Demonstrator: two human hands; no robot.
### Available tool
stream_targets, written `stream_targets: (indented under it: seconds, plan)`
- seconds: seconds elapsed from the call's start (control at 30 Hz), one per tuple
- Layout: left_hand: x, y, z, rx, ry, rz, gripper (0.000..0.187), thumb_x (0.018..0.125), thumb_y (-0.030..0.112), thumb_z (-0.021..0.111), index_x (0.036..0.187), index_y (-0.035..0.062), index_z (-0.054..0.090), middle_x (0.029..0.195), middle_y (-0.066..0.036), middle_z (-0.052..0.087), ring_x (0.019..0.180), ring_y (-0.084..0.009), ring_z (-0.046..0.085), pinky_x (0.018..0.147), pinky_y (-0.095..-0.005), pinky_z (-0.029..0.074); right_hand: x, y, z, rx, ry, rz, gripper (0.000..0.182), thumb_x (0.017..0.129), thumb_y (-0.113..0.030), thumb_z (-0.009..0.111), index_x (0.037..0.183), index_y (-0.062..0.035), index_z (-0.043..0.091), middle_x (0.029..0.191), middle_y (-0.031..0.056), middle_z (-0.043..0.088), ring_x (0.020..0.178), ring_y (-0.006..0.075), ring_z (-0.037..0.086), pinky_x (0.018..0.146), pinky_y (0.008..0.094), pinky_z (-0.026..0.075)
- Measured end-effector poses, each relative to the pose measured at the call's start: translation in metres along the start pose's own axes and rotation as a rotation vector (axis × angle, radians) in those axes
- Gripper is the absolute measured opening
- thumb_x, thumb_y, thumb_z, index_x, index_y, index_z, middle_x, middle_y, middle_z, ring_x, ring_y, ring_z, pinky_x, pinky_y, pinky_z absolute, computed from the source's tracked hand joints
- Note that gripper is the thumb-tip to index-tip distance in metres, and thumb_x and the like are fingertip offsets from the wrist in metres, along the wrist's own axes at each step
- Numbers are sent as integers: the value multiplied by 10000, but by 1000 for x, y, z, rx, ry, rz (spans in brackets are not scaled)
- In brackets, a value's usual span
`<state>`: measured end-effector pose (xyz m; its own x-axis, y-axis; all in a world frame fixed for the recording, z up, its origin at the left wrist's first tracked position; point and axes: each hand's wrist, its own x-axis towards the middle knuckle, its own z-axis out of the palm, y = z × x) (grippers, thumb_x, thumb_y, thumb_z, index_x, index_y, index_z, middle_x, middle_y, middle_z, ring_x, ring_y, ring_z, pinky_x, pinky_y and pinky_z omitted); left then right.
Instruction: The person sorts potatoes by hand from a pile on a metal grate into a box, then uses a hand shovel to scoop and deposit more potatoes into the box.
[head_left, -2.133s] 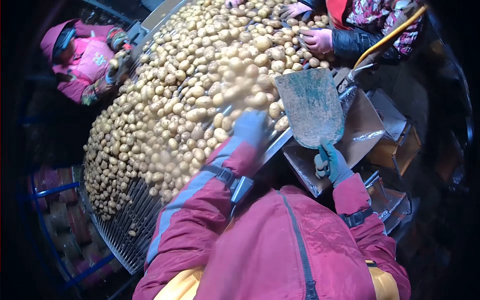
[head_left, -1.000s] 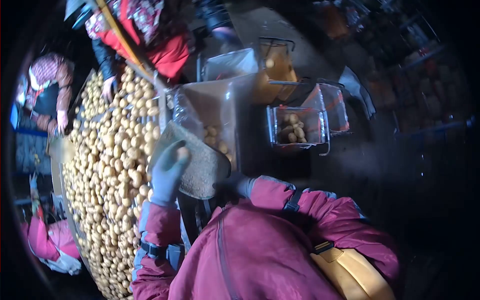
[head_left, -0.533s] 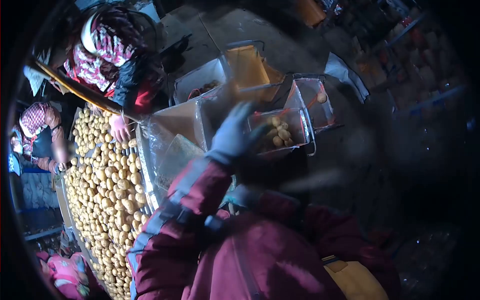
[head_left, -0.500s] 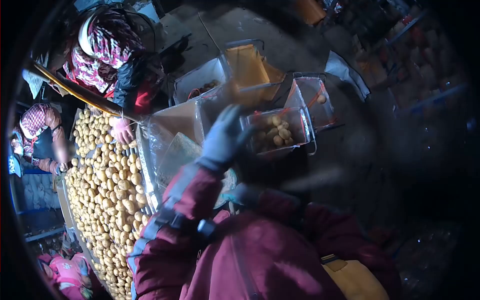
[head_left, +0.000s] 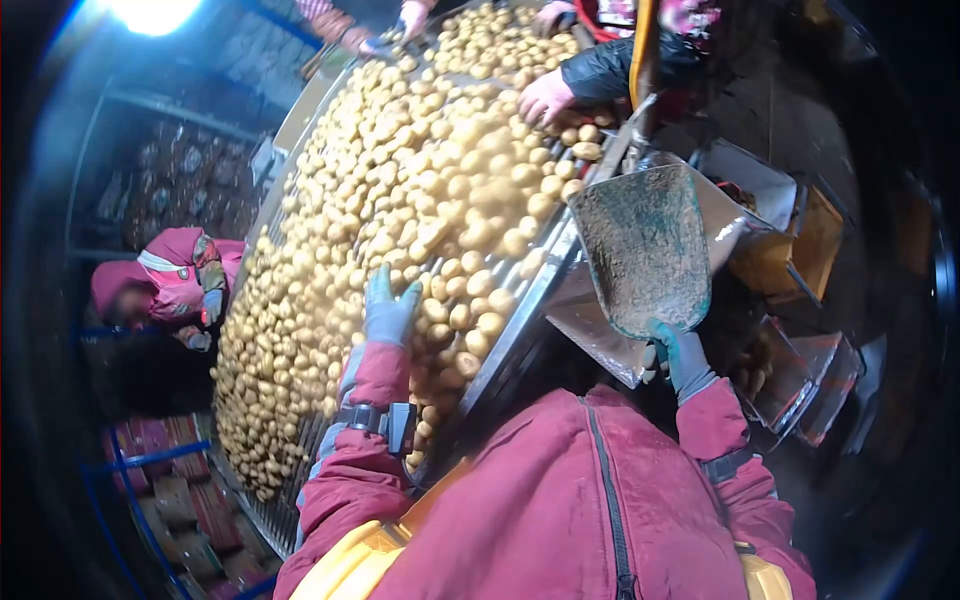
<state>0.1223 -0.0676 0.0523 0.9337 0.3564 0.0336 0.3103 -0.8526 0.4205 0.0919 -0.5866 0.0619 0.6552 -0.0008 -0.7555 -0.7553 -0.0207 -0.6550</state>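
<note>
In the head view, the left hand [head_left: 390, 308] reaches over the potatoes [head_left: 345, 215], its fingers spread and thumb apart; whether it touches them I cannot tell. The potatoes lie ahead of it and on both sides, heaped on a slatted rack [head_left: 272, 522]. The right hand [head_left: 684, 362] grips the handle of a scoop [head_left: 648, 250], its blade above a lined box [head_left: 592, 328]. A metal rail [head_left: 518, 328] runs between both hands. Farther up, a co-worker's pink-gloved hand [head_left: 546, 97] rests among potatoes, near a yellow pole [head_left: 643, 50].
</note>
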Motion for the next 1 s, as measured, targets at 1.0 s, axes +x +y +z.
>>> stream_targets:
  seconds: [1.0]
  plan:
    - [100,-52,-10,86,186,89,622,865,343,741,1392,56,579,1391,-276,555,1286,-445,516,1107,-488,400,4,-39,100,-49,-93,155,415,958,-449,635,849,-53,695,611,80,669,454,175,610,408,259,370]
